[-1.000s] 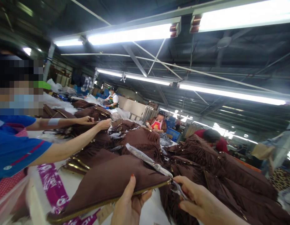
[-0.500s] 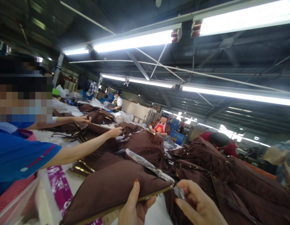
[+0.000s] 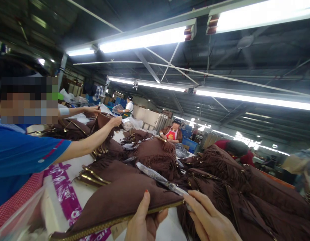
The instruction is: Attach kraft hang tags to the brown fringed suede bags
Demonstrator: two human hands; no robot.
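My left hand (image 3: 144, 222) grips the top edge of a brown suede bag (image 3: 119, 201) along its brass zipper (image 3: 124, 218), thumb pressed on the suede. My right hand (image 3: 207, 219) pinches the plastic-wrapped strap (image 3: 161, 179) at the bag's right corner, where the zipper ends. The strap runs up and left across the bag. The bag lies tilted at the bottom centre, over the table.
Heaps of brown fringed bags (image 3: 220, 174) cover the table to the right and behind. A co-worker in a blue shirt (image 3: 21, 157) at left lifts another bag (image 3: 102, 122) with both arms outstretched. A purple-and-white sheet (image 3: 62, 190) lies on the table. More people work farther back.
My right hand has moved in on the strap at the zipper's end. The co-worker's arms have risen, lifting a bag. The view has shifted slightly.
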